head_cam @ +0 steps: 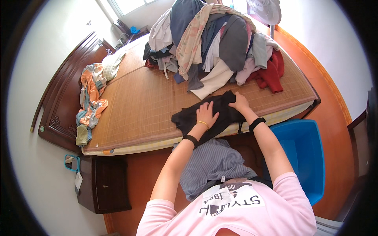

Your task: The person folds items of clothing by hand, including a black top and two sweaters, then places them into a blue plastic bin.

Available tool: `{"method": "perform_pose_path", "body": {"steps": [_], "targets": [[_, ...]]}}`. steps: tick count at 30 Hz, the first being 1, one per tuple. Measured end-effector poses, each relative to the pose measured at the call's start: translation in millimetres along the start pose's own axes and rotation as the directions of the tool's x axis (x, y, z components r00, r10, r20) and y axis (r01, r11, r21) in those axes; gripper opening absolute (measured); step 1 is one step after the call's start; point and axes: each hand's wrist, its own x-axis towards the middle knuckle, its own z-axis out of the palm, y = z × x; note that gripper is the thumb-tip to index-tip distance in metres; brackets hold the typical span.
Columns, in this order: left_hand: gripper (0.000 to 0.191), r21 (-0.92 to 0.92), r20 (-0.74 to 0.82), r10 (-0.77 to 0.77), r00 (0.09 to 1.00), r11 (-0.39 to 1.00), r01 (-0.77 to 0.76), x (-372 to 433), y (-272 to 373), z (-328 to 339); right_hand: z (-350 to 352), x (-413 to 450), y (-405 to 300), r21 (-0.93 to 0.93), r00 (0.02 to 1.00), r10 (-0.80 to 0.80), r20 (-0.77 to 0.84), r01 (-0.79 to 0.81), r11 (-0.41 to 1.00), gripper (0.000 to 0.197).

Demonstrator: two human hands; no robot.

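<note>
A black garment [189,118] lies on the front edge of the bed, part of it hanging over the side. My left hand [207,114] rests palm down on it with fingers spread. At the garment's far right corner, my right hand [239,102] holds the edge between thumb and fingers. Just beyond my hands rises a big heap of clothes [189,38] in grey, navy, white and floral cloth. From it, a cream garment [214,79] reaches toward the black one. A red garment [271,73] sits at the heap's right side.
A bamboo mat [138,100] covers the bed. Crumpled orange and grey cloth [93,79] lies by the wooden headboard [66,103]. On the floor at right stands a blue plastic tub [307,153]. A dark nightstand [109,183] is at left, a white fan [264,11] behind.
</note>
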Motion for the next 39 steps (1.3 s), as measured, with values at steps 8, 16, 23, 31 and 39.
{"method": "perform_pose_path", "body": {"steps": [8,16,23,31,39], "targets": [[0.058,0.08,0.164,0.055,0.985,0.994,-0.069,-6.6,-22.0,8.8,17.6,-28.6,-39.5,-0.56,0.88,-0.356,-0.314,0.131,0.818,0.02],[0.064,0.178,0.124,0.061,0.99,0.981,-0.083,-14.7,-22.5,19.6,27.4,-41.6,-48.9,-0.666,0.886,-0.443,-0.135,0.25,0.703,0.028],[0.062,0.169,0.117,0.065,0.991,0.982,-0.084,-10.0,-13.8,20.1,17.4,2.3,0.3,0.241,0.865,-0.39,0.315,0.325,0.915,0.038],[0.062,0.188,0.1,0.083,0.991,0.977,-0.101,-8.1,-9.9,23.1,26.8,12.4,10.4,0.058,0.964,-0.221,0.15,0.214,0.975,0.061],[0.069,0.189,0.191,0.001,0.982,0.981,-0.038,-12.7,-14.4,0.5,15.3,-21.8,-44.1,-0.108,0.981,-0.193,-0.017,0.19,0.976,0.044]]}}
